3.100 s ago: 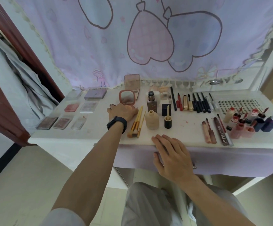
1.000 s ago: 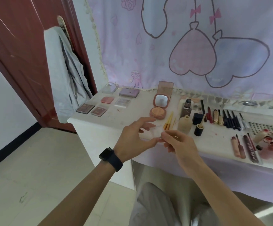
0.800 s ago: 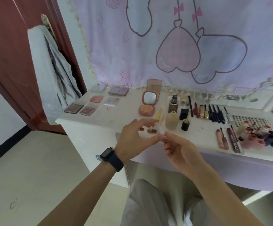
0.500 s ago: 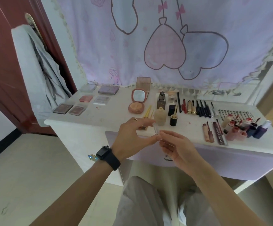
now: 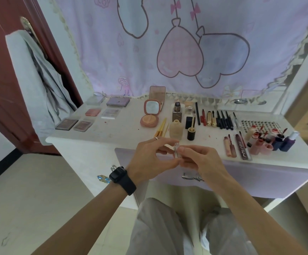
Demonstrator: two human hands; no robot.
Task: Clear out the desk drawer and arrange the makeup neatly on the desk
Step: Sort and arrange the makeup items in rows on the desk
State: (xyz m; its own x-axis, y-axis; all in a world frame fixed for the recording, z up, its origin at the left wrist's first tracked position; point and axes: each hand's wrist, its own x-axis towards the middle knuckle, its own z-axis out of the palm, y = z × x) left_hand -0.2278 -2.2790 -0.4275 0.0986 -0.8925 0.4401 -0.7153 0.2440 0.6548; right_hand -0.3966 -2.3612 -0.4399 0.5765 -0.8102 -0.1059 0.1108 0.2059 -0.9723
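Pinching a small clear tube (image 5: 176, 152) between them, the left hand (image 5: 149, 160) and the right hand (image 5: 201, 161) meet in the air just in front of the near edge of the desk (image 5: 112, 134), fingertips closed on the tube from either side. It stands roughly upright above the person's lap, touching nothing but fingers. It looks light, stiff and slick, perhaps glass or hard plastic. I would judge it easy to fumble and best taken around the middle of its barrel. Whether it has a cap I cannot tell. A black watch (image 5: 122, 178) sits on the left wrist. Beyond, the white top carries makeup in rows: flat palettes (image 5: 74, 124) far left, an open compact (image 5: 150, 115) in the middle, a beige bottle (image 5: 176, 128), dark pencils (image 5: 223, 120), and lip tubes (image 5: 259, 144) to the right. The lilac drawer (image 5: 269, 178) below looks closed. A curtain (image 5: 186, 52) with heart balloons hangs behind, and a red-brown door (image 5: 0, 80) stands left.
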